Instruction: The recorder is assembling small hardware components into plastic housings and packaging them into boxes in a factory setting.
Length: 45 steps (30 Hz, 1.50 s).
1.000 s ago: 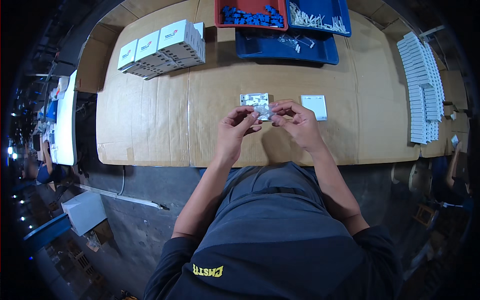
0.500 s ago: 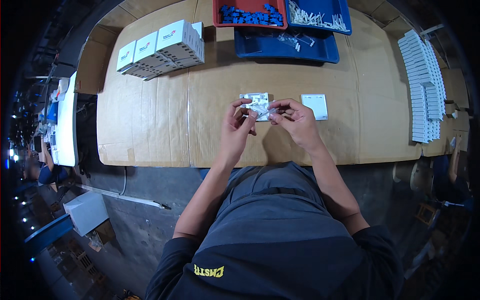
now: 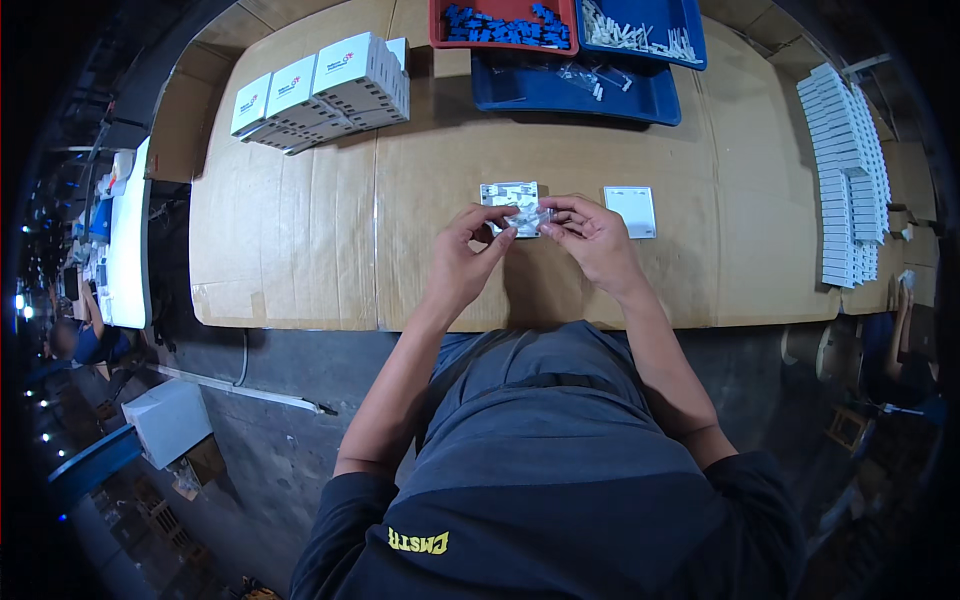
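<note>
Between my two hands is a small clear plastic bag (image 3: 527, 218) with pale small parts in it. My left hand (image 3: 470, 250) pinches its left end between thumb and fingers. The right end is gripped by my right hand (image 3: 592, 240), fingers curled in. Just beyond and below the bag, a white square plastic housing (image 3: 510, 190) lies on the cardboard, its inside facing up and its near part covered by my fingers. A flat white square cover (image 3: 630, 212) rests to the right of my right hand. What exactly the bag holds is too small to make out.
White boxes (image 3: 320, 85) stand grouped at the far left. At the back are a red bin (image 3: 505, 42) of blue parts, a blue bin (image 3: 642, 60) of white pieces and a blue tray (image 3: 575, 108) with small bags. White pieces (image 3: 845, 180) are stacked at the right.
My left hand has shifted slightly down and left, its fingers now more bent over the bag. More of the housing's far part shows. The bag stays between both hands.
</note>
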Available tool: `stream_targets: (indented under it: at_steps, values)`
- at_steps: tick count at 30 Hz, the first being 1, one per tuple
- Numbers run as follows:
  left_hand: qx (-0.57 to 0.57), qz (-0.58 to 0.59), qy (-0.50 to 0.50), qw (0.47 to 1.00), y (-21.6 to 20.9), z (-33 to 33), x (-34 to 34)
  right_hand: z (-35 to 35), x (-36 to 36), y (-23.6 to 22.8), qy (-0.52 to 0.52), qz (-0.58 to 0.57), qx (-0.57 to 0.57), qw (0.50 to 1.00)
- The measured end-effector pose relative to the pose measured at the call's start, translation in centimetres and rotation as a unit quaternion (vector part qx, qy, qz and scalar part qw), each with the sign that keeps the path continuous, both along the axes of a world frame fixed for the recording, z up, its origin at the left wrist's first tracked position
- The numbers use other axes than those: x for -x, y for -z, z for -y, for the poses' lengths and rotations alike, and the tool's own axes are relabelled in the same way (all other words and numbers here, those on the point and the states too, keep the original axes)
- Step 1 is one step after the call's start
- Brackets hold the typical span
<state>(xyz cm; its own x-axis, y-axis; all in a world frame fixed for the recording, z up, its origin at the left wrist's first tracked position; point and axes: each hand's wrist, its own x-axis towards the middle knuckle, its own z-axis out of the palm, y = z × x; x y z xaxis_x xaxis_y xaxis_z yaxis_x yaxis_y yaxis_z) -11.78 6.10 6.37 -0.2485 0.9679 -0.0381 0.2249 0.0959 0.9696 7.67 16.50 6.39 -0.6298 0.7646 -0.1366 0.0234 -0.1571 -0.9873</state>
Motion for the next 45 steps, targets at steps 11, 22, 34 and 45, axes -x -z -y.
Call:
stream_targets:
  at_steps: [11,22,34,45]
  values:
    - [-0.065,-0.119,0.019,0.991,-0.4,-3.5,2.6,-2.6,2.4,0.3,0.040,0.099,-0.233,0.967]
    - [-0.056,-0.322,0.046,0.944,4.2,-1.8,3.1,-1.9,2.6,3.0,-0.025,0.220,-0.342,0.913]
    - [-0.112,-0.362,0.037,0.925,5.6,-1.1,3.4,-1.5,3.3,3.4,-0.007,0.272,-0.438,0.857]
    - [-0.116,-0.407,0.065,0.904,5.9,0.1,2.8,-1.7,2.4,1.9,-0.123,0.335,-0.403,0.843]
